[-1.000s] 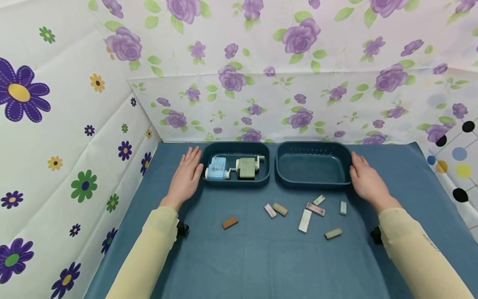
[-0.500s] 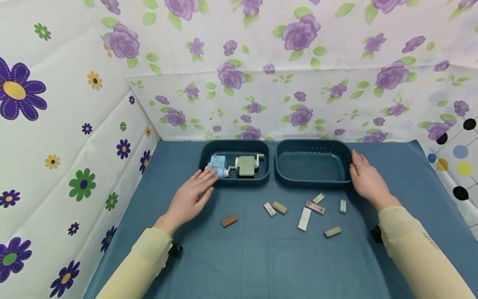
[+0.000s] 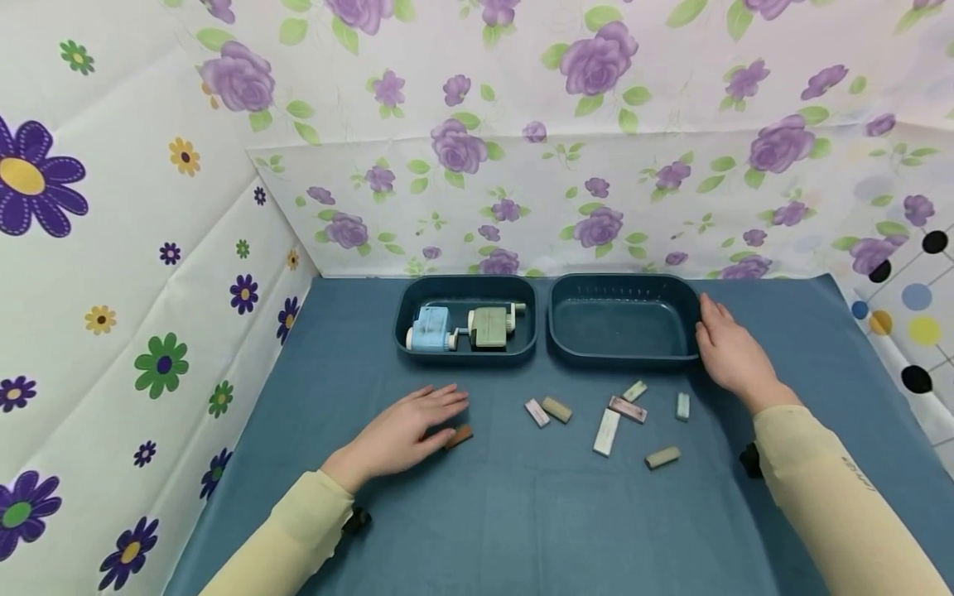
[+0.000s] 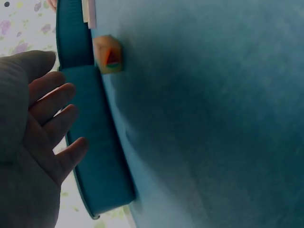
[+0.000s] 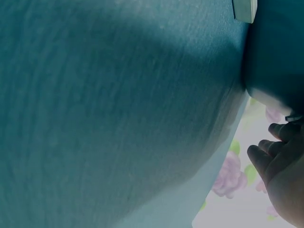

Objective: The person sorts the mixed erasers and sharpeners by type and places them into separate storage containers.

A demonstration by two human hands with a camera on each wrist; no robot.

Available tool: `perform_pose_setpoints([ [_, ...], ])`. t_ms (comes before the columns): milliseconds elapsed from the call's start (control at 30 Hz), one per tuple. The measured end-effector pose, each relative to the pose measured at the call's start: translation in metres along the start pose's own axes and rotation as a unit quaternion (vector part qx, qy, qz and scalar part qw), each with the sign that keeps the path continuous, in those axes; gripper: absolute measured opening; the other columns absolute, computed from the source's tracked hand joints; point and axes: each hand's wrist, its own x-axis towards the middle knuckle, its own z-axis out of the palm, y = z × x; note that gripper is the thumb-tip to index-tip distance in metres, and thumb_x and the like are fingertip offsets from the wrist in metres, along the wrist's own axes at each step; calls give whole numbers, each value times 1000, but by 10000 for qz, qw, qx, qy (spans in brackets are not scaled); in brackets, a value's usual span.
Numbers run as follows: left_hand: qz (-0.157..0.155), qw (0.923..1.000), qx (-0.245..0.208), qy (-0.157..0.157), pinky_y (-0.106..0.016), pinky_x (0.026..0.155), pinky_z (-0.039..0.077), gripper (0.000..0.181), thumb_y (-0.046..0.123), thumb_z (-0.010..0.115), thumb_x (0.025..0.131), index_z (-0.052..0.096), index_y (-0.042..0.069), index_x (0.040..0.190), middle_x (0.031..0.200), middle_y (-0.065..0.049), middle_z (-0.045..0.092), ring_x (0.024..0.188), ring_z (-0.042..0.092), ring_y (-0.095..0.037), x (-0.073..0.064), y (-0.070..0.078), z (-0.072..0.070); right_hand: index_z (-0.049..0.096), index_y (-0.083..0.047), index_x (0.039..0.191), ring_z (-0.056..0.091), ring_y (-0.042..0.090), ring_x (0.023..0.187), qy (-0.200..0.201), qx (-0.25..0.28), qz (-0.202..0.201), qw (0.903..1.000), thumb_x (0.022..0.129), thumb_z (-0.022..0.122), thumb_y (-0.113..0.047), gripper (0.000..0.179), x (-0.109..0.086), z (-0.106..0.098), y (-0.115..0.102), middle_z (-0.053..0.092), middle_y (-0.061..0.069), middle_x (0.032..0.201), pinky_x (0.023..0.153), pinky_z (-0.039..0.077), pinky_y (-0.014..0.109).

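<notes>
In the head view my left hand (image 3: 402, 432) is held over the cloth, fingers extended, its thumb overlapping a small brown eraser (image 3: 464, 435). The left wrist view has those fingers (image 4: 59, 102) spread and holding nothing; beyond them lies an orange-brown eraser (image 4: 108, 53) with a coloured mark. My right hand (image 3: 734, 354) rests its straight fingers along the right end of the dark blue right tray (image 3: 624, 361), which has nothing inside. In the left tray (image 3: 465, 359) sit a light blue crank pencil sharpener (image 3: 431, 329) and an olive green one (image 3: 489, 327).
Several small erasers lie in front of the right tray: a white one (image 3: 607, 433), a pinkish one (image 3: 628, 410), a pale green one (image 3: 682, 406) and a tan one (image 3: 662, 458). Another pair (image 3: 556, 409) lies nearer the middle. A flowered sheet (image 3: 458, 207) closes off the back.
My left hand has left the left tray's side and moved toward me and rightward, down to the brown eraser. My right hand has stayed at the right tray.
</notes>
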Motion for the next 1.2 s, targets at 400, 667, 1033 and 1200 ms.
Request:
perform_pose_setpoints([
  [400, -34, 9967, 50, -815, -51, 132, 18, 58, 31, 67, 109, 51, 13, 161, 167, -3, 46, 161, 26, -20, 1, 8, 3, -5, 1, 169, 1, 51, 160, -176, -79, 45, 9998, 119, 26, -30, 66, 2, -1, 0, 1, 30, 175, 123, 14, 72],
  [667, 166, 9912, 331, -1271, -55, 132, 12, 63, 26, 68, 109, 44, 12, 165, 171, -4, 38, 163, 19, -23, 1, 11, 0, -6, 0, 169, 0, 50, 160, -213, -61, 39, 9997, 119, 25, -32, 67, 1, -1, 1, -2, 29, 175, 123, 14, 73],
  [1033, 80, 9896, 356, -1394, -53, 132, 14, 59, 2, 61, 108, 46, 12, 164, 170, -3, 40, 162, 23, -25, 1, 11, 0, -7, 0, 169, 0, 50, 160, -220, -45, 66, 9997, 119, 24, -33, 67, 2, 0, 1, -3, 29, 175, 124, 13, 72],
  [1200, 128, 9907, 400, -1292, -52, 132, 16, 58, -5, 54, 108, 48, 12, 163, 170, -3, 40, 162, 24, -25, 3, 11, 2, -7, 0, 169, 1, 50, 160, -186, -45, 81, 9998, 119, 24, -33, 67, 3, 1, 2, -3, 29, 175, 124, 14, 72],
])
